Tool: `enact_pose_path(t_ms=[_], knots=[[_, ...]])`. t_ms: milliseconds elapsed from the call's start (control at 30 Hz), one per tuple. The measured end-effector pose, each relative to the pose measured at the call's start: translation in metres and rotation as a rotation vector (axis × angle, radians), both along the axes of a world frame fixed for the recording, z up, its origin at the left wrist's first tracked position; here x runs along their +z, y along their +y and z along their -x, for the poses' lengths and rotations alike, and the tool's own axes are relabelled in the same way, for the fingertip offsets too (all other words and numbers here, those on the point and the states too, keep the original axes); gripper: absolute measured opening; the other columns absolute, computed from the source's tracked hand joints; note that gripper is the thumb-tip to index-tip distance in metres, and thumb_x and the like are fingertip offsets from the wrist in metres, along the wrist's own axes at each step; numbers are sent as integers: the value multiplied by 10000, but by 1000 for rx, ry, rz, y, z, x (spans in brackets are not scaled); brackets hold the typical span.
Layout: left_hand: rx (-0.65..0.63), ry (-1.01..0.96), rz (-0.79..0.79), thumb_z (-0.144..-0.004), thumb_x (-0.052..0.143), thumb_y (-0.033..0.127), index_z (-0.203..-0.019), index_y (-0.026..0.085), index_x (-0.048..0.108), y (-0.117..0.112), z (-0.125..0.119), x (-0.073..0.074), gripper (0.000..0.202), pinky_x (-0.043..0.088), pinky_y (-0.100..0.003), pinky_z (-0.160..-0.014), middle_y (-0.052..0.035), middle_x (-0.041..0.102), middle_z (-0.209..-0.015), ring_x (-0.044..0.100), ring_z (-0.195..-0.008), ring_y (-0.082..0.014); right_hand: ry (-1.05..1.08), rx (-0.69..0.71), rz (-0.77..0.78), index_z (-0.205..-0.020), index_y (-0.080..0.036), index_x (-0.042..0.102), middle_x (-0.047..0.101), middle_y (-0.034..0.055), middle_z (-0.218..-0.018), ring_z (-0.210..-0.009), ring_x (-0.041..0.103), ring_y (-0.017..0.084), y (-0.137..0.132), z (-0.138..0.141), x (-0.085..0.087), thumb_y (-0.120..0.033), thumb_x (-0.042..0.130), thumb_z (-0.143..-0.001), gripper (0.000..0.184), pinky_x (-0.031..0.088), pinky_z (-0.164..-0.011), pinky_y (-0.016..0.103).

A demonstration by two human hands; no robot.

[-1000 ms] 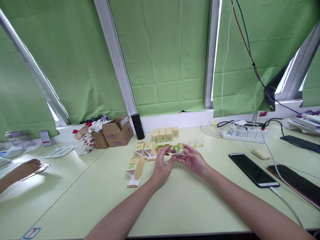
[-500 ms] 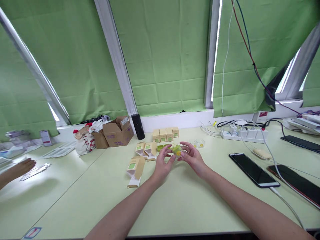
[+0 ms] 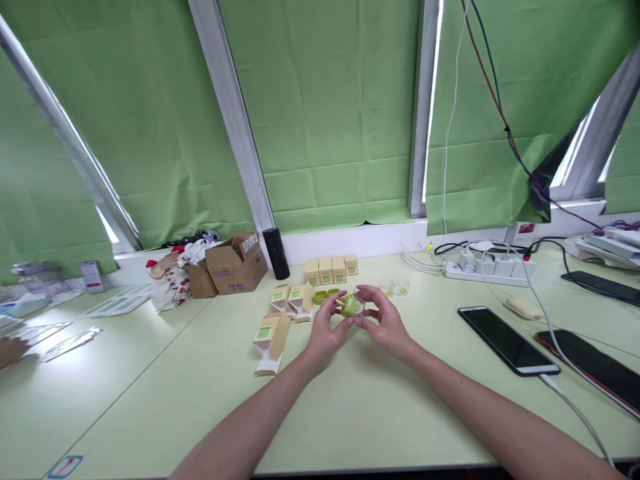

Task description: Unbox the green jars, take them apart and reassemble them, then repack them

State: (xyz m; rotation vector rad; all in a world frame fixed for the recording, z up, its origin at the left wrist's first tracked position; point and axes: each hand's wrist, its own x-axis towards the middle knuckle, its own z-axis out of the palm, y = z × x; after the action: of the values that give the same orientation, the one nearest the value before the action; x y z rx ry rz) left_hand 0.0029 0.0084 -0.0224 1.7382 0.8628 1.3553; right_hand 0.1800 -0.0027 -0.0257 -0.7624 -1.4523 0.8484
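Observation:
Between my two hands, a little above the table, is a small green case with a clear part (image 3: 353, 306). My left hand (image 3: 327, 328) grips its left side with thumb and fingers. On the other side, my right hand (image 3: 383, 322) holds the clear end. Just behind my left hand lie small green pieces (image 3: 321, 297). Clear cups with yellow bits (image 3: 395, 287) sit beyond my right hand. To the left are opened small cartons (image 3: 301, 301), and a nearer opened carton (image 3: 271, 335) has its flap out.
A row of closed small cartons (image 3: 332, 269) stands at the back beside a black cylinder (image 3: 276, 253) and a brown cardboard box (image 3: 237, 264). On the right are a phone (image 3: 507, 340) with a cable and a power strip (image 3: 490, 271). Another person's hand (image 3: 13, 351) shows at far left.
The green case has turned in my hands; its yellow spot no longer shows. My right hand has closed in on it. The other person's hand has moved left, partly out of view.

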Motion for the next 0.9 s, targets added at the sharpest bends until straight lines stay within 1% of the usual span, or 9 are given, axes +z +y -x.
enact_pose_path(t_ms=[167, 267, 367, 467, 533, 633, 733, 833, 900], knots=[[22, 34, -24, -841, 808, 391, -1336, 226, 633, 0, 1, 0, 551, 477, -439, -1064, -126, 629, -1320, 605, -1176, -262, -49, -14, -2, -1342, -310, 553, 637, 80, -1277, -1242, 602, 260, -1, -1, 1, -268, 745, -807, 570, 582, -916, 396], [88, 94, -63, -849, 792, 367, -1291, 230, 653, 0, 1, 2, 483, 475, -439, -1065, -117, 616, -1286, 598, -1152, -247, -54, 3, -6, -1347, -307, 541, 632, 85, -1296, -1244, 604, 261, -1, -3, 2, -268, 733, -808, 573, 584, -928, 407], [164, 155, -110, -845, 792, 346, -1248, 242, 665, 0, 1, 3, 435, 474, -431, -1073, -110, 593, -1285, 584, -1197, -251, -55, -3, -37, -1355, -299, 530, 633, 91, -1287, -1241, 604, 262, 0, -5, 3, -262, 686, -822, 557, 582, -922, 414], [219, 217, -110, -824, 800, 285, -1217, 249, 675, 0, 1, 2, 414, 462, -438, -1102, -105, 572, -1295, 566, -1252, -260, -47, -73, -48, -1337, -288, 537, 648, 85, -1227, -1173, 626, 255, 4, -8, 1, -251, 631, -827, 520, 580, -878, 407], [251, 281, -84, -810, 803, 251, -1211, 249, 685, 1, 1, 0, 418, 436, -459, -1138, -105, 560, -1298, 554, -1275, -269, -38, -134, -21, -1314, -279, 548, 658, 81, -1181, -1124, 636, 254, 9, -10, -1, -250, 614, -816, 503, 580, -832, 397], [274, 405, -55, -799, 814, 265, -1215, 230, 693, 1, 2, -2, 435, 405, -480, -1171, -119, 550, -1307, 509, -1329, -295, -21, -203, 35, -1267, -262, 569, 671, 76, -1119, -1056, 643, 255, 17, -14, -6, -261, 601, -793, 475, 579, -763, 383], [257, 538, -73, -801, 803, 291, -1195, 213, 698, -1, 2, -1, 415, 436, -476, -1127, -121, 606, -1258, 476, -1339, -315, -27, -239, 70, -1228, -252, 585, 677, 69, -1078, -1014, 644, 250, 23, -16, -10, -270, 589, -783, 446, 570, -733, 372], [209, 660, -134, -820, 775, 308, -1143, 220, 710, -3, 3, 1, 340, 463, -474, -1053, -95, 699, -1121, 479, -1297, -332, -39, -250, 87, -1203, -245, 595, 682, 63, -1035, -988, 645, 248, 26, -17, -12, -286, 585, -790, 415, 564, -716, 364], [199, 711, -164, -831, 759, 314, -1122, 218, 715, -4, 3, 3, 310, 464, -474, -1022, -87, 726, -1065, 492, -1264, -338, -41, -249, 92, -1195, -243, 597, 686, 59, -1006, -979, 646, 249, 26, -17, -13, -297, 590, -797, 402, 564, -712, 364]])
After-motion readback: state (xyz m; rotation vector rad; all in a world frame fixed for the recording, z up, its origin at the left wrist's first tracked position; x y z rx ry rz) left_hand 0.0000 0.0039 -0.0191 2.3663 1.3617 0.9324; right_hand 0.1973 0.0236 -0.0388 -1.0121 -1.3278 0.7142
